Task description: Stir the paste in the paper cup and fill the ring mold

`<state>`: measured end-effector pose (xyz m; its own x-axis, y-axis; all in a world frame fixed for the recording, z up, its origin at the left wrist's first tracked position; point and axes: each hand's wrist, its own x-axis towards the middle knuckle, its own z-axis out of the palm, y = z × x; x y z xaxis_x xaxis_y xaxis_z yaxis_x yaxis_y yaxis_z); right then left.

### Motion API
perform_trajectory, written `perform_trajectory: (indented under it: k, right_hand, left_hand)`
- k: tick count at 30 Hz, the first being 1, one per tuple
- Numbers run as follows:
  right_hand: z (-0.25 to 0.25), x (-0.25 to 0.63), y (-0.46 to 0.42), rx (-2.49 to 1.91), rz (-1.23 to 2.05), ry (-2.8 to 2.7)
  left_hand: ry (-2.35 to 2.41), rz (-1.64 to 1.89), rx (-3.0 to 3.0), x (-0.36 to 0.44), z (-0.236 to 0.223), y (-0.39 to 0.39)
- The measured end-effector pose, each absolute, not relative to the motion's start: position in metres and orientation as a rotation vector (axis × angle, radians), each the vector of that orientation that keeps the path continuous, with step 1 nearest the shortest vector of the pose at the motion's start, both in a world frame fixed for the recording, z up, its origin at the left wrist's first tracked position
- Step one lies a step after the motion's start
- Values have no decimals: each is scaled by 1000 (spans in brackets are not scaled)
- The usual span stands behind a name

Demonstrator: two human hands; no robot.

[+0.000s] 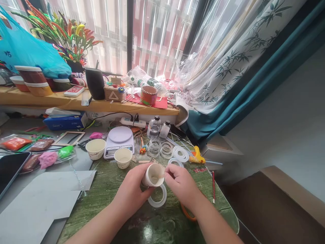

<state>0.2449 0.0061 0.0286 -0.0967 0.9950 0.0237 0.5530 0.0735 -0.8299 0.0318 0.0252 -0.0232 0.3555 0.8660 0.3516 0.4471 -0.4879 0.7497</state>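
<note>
My left hand (pixel 133 186) is wrapped around a white paper cup (pixel 153 169), which tilts so that its mouth faces me. A thin, pale stick (pixel 161 176) reaches into the cup, pinched between the fingers of my right hand (pixel 180 183). Some pale content seems to lie at the cup's bottom, but its kind is unclear. Just below the cup, a white ring mold (pixel 157 204) lies on the green tabletop. Part of an orange ring (pixel 188 214) shows under my right forearm. Two more paper cups, a nearer one (pixel 123 158) and a farther one (pixel 95 149), stand left of my hands.
Behind the cups sits a white digital scale (pixel 119 142). Clear bottles (pixel 154 127) with black caps and several translucent rings (pixel 153 147) are beyond my hands. A yellow glue gun (pixel 199 155) and a red brush (pixel 213 186) lie right. Grey-white sheets (pixel 43 196) cover the left side.
</note>
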Motion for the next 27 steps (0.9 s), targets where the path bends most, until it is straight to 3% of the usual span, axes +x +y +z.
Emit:
perform_trajectory:
  k: [4,7,27]
  right_hand:
    - [9,241,9,-1356,1373,-1162]
    - [6,237,9,-1276,1520,-855]
    - [91,252,14,-1182,1231,-902]
  left_hand:
    - [1139,1025,2090,31,-24,26]
    - [1140,1032,2083,30,-23,26]
    - [1185,1004,2079,31,-25,24]
